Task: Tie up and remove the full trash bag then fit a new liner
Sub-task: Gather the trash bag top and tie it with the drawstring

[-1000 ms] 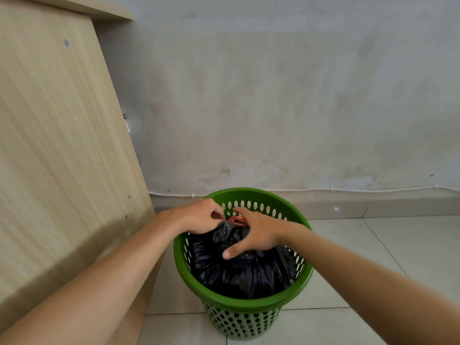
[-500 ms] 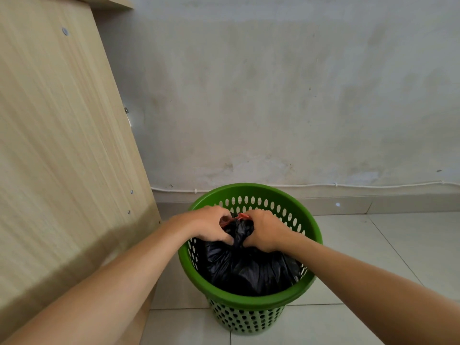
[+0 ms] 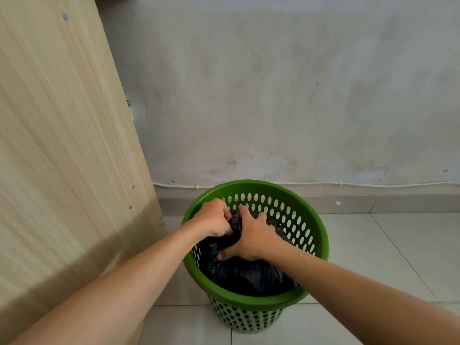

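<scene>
Black trash bag (image 3: 245, 275) seated inside green perforated bin (image 3: 321, 242), filling lower interior; bin standing on tiled floor (image 3: 388, 257).

Gathered neck of bag (image 3: 235, 226) raised toward far side of bin opening, directly between both hands and enclosed by fingers from either side.

Left hand (image 3: 211, 217): fingers (image 3: 225, 212) curled tight around left side of bag neck, knuckles up. Clamped on plastic.

Right hand (image 3: 254, 236): fingers curled over right side of bag neck, thumb (image 3: 225, 255) pointing down and left, pressed against bag body just below neck. Clamped on plastic.

Red tie strip (image 3: 234, 216) visible as short sliver at top of neck, in narrow gap between fingertips of both hands; touching both. Whether knotted or loose: cannot tell.

Bulk of bag body below and nearer than fingers, dark folds reaching near rim. Far inner wall of bin, with oval holes, exposed beyond fingers.

Wooden cabinet panel (image 3: 62, 145) well to left of left fingers, close beside bin. Plain wall (image 3: 273, 95) beyond fingers, with white cable (image 3: 373, 184) running along base above skirting.
</scene>
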